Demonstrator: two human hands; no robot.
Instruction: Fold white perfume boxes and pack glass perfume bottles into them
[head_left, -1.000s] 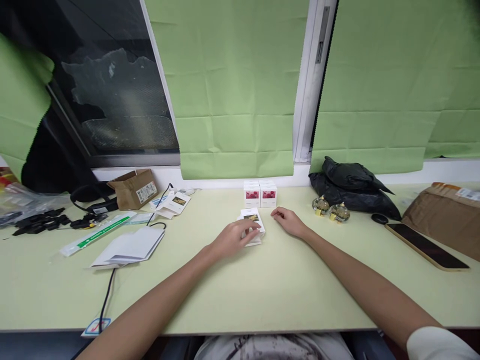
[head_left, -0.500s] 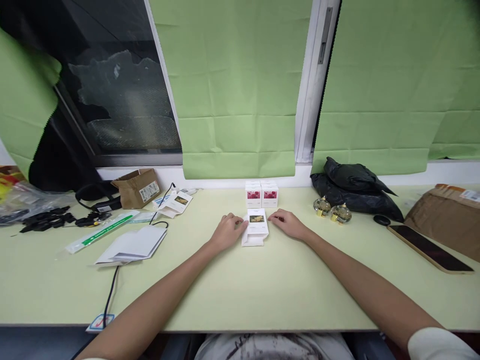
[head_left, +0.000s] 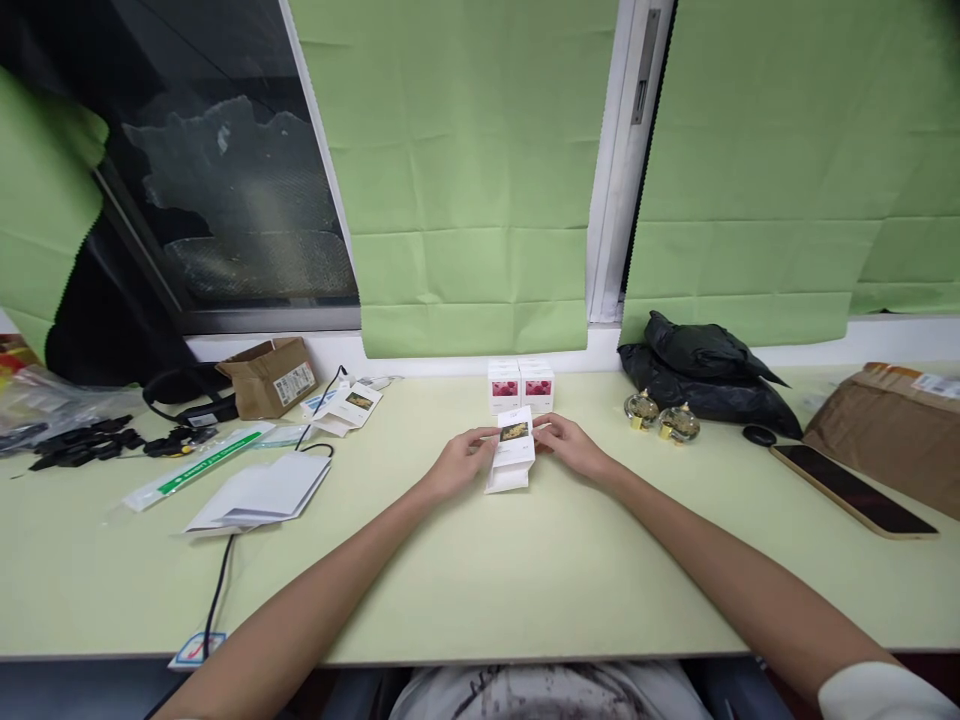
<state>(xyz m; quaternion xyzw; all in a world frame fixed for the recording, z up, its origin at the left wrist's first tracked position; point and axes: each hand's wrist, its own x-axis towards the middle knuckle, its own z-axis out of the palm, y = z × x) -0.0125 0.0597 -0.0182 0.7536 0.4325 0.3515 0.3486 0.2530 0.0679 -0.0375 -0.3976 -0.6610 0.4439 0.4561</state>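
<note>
A flat, unfolded white carton [head_left: 513, 452] with a small yellow picture sits at the middle of the pale green table [head_left: 480, 570]. My left hand [head_left: 459, 462] pinches its left edge and my right hand [head_left: 571, 444] pinches its right edge. The carton's far end is tilted up off the table. Just behind it stand two small white boxes with pink pictures [head_left: 520, 386]. Two round glass bottles with gold caps [head_left: 661, 417] stand to the right.
A stack of flat white cartons [head_left: 259, 492] and a black cable [head_left: 219, 580] lie at the left, near a brown cardboard box [head_left: 271, 375]. A black bag [head_left: 705, 372], a phone [head_left: 851, 489] and a brown parcel [head_left: 892, 430] are at the right.
My left hand slid off the top of the carton to its left edge. My right hand closed on the right edge, and both lifted the far end up.
</note>
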